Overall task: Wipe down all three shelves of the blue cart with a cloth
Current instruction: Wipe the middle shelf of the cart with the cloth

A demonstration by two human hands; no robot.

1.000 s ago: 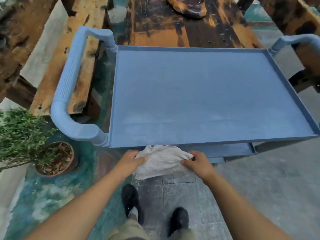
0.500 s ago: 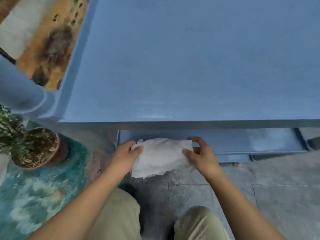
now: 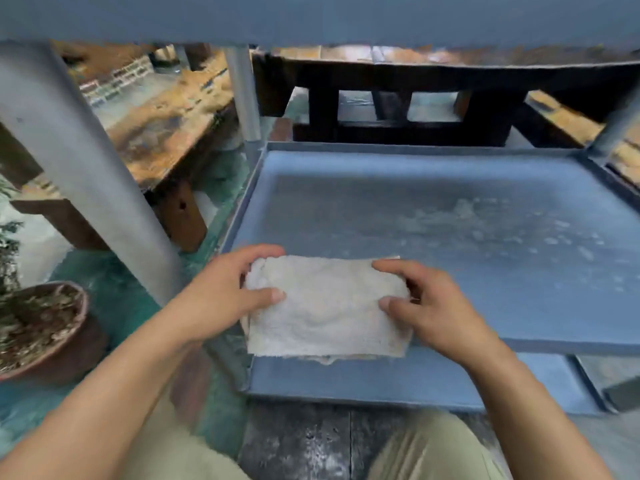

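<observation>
Cloth [image 3: 327, 306] now over middle shelf's [image 3: 450, 216] near edge.

Soft daylight, motion blur, warped edges

Both forearms reach forward — left hand [image 3: 221, 292] and right hand [image 3: 429, 303] pinching, thumbs uppermost.

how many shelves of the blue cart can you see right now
3: the top shelf overhead across the frame's top edge, the middle shelf beyond the cloth, and the bottom shelf below it.
</observation>
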